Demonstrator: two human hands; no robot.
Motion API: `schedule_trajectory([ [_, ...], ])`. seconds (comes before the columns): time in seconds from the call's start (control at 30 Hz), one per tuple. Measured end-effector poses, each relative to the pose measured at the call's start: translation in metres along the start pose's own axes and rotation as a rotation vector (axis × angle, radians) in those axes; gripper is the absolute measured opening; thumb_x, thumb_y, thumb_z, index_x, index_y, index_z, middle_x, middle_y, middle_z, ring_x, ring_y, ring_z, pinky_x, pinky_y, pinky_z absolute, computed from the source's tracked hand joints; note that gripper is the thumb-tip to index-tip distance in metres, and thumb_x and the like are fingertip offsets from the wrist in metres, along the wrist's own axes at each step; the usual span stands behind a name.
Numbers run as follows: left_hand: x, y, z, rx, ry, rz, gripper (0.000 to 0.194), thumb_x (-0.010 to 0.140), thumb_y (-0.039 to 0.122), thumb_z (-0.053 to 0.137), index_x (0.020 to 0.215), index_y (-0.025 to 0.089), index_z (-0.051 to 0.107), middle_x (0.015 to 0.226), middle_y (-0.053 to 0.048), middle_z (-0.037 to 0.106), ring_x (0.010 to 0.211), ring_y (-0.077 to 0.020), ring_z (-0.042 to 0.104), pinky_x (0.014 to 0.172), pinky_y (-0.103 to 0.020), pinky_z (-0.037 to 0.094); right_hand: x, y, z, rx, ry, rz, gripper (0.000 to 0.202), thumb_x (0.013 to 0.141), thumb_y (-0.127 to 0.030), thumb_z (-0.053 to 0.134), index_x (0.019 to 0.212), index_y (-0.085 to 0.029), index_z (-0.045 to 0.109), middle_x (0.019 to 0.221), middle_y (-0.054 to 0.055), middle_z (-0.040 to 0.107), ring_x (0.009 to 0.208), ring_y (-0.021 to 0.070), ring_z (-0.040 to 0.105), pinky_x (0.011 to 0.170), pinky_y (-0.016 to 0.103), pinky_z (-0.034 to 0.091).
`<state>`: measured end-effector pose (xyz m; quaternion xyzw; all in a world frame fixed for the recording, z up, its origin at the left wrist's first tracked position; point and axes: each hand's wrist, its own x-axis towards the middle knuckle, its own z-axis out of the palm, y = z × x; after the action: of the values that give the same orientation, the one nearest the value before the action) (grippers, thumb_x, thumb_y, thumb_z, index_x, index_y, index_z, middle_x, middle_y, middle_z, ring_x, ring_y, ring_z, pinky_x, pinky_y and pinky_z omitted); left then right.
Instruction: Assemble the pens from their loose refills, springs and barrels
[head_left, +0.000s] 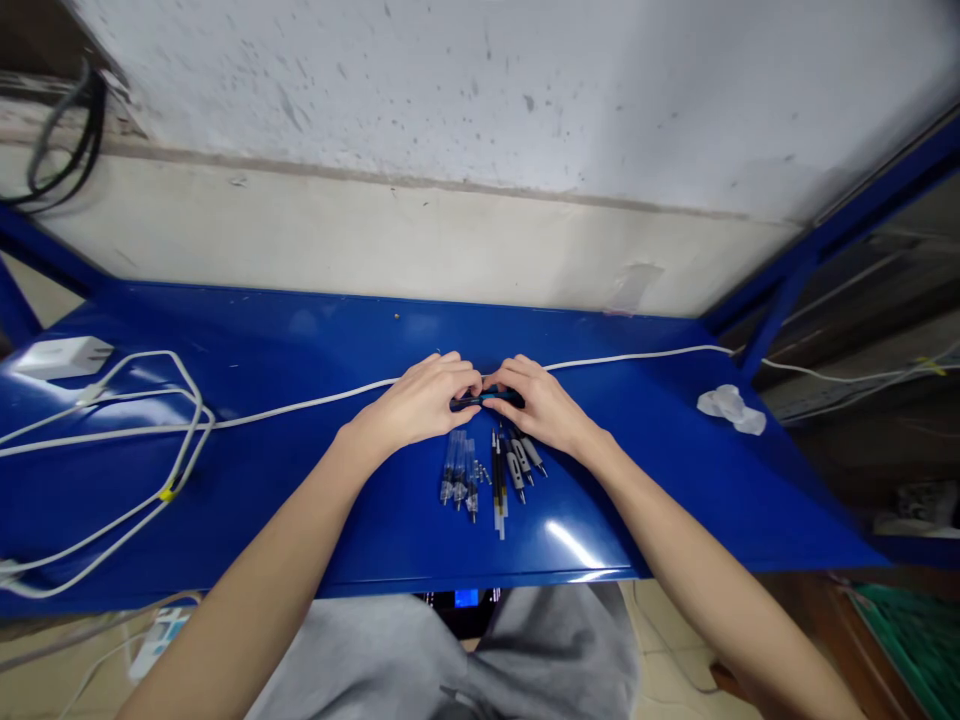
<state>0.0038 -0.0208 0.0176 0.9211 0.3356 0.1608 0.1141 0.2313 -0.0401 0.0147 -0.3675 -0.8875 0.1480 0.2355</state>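
My left hand (439, 398) and my right hand (538, 402) meet over the middle of the blue shelf, both closed on a dark pen (491, 396) held level between them. Each hand pinches one end, so parts of it are hidden by fingers. Just below my left hand lie several clear pen barrels (457, 470) side by side. To their right are small metal pieces (482, 473), too small to make out. Several ink refills (499, 490) lie lengthwise beside those. Under my right hand rest several pen parts with grey grips (516, 468), partly covered by the hand.
A white cable (300, 406) crosses the blue shelf (360, 540) behind my hands and loops at the left near a white power adapter (66, 357). Crumpled white tissue (731, 408) lies at the right. A stained wall (420, 240) rises behind.
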Motion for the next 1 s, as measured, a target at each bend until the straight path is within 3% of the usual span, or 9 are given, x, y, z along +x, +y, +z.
schedule_trajectory([
  [0.23, -0.001, 0.0, 0.002, -0.018, -0.012, -0.02, 0.011, 0.094, 0.028, 0.062, 0.086, 0.021, 0.06, 0.087, -0.001, 0.062, 0.09, -0.0196, 0.057, 0.108, -0.045, 0.04, 0.0, -0.002, -0.001, 0.002, -0.021, 0.005, 0.014, 0.102, -0.032, 0.059, 0.103, -0.019, 0.065, 0.101, 0.006, 0.067, 0.095, 0.0221, 0.058, 0.095, 0.039, 0.041],
  [0.53, 0.002, 0.006, -0.004, -0.041, -0.046, -0.048, 0.012, 0.09, 0.024, 0.065, 0.084, 0.02, 0.055, 0.083, 0.0, 0.057, 0.086, -0.0192, 0.052, 0.086, -0.034, 0.042, -0.001, 0.005, 0.001, 0.004, -0.02, 0.006, 0.011, 0.098, -0.029, 0.065, 0.1, -0.019, 0.066, 0.099, 0.006, 0.067, 0.093, 0.0222, 0.055, 0.091, 0.037, 0.04],
  [0.77, 0.002, 0.008, -0.001, -0.076, -0.045, -0.049, 0.012, 0.089, 0.02, 0.064, 0.085, 0.02, 0.053, 0.084, 0.001, 0.054, 0.084, -0.0174, 0.051, 0.087, -0.034, 0.04, -0.001, 0.006, 0.0, -0.003, 0.015, 0.019, 0.011, 0.101, -0.027, 0.059, 0.1, -0.019, 0.067, 0.097, 0.005, 0.066, 0.092, 0.0207, 0.056, 0.091, 0.037, 0.041],
  [0.87, 0.002, 0.008, -0.001, -0.084, -0.038, -0.025, 0.013, 0.089, 0.018, 0.063, 0.083, 0.02, 0.052, 0.083, 0.001, 0.054, 0.084, -0.0175, 0.051, 0.083, -0.032, 0.039, 0.0, 0.003, 0.002, 0.055, 0.086, 0.048, 0.014, 0.102, -0.026, 0.055, 0.101, -0.02, 0.068, 0.094, 0.004, 0.067, 0.09, 0.0198, 0.057, 0.09, 0.037, 0.042],
  [1.0, 0.001, 0.009, 0.0, -0.091, -0.03, -0.022, 0.014, 0.089, 0.019, 0.063, 0.082, 0.02, 0.051, 0.084, 0.001, 0.055, 0.084, -0.0171, 0.051, 0.085, -0.032, 0.04, 0.002, -0.005, 0.005, 0.273, 0.344, 0.179, 0.015, 0.1, -0.027, 0.058, 0.098, -0.02, 0.07, 0.092, 0.003, 0.07, 0.084, 0.018, 0.059, 0.081, 0.033, 0.045],
])
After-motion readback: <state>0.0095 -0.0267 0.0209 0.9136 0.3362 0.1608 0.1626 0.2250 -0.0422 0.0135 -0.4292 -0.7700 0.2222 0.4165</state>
